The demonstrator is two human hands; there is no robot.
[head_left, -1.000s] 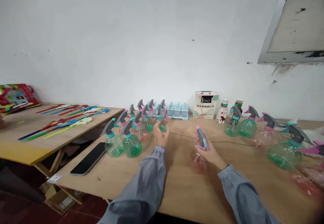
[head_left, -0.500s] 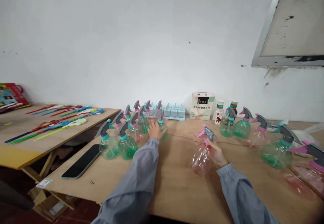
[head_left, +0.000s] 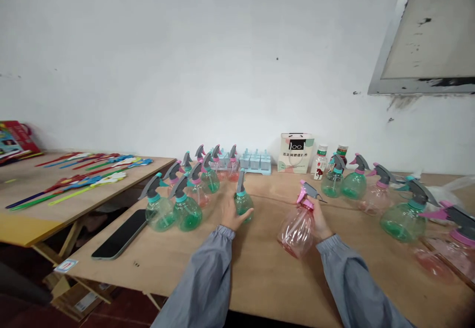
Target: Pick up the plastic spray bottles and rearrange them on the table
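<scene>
My left hand (head_left: 230,213) is curled round the left side of a green spray bottle (head_left: 244,202) with a teal collar and grey trigger head, its thumb across the front. This bottle stands upright on the wooden table. My right hand (head_left: 319,218) grips a clear pink spray bottle (head_left: 297,231) at its neck and right side; the bottle leans a little, and its pink trigger points left. The fingers behind it are partly hidden. Left of my left hand stands a cluster of green and pink spray bottles (head_left: 188,214).
More spray bottles (head_left: 403,221) line the right side. Along the wall stand light-blue popsicle molds (head_left: 255,162), a paper bag (head_left: 296,155) and a small drink bottle (head_left: 319,164). A phone (head_left: 120,236) lies left; a second table (head_left: 33,204) holds colourful plastic hand-shaped sticks (head_left: 92,182).
My left hand has come nearer with the green spray bottle, away from the back row. The pink bottle in my right hand has tilted slightly and shifted a little left.
</scene>
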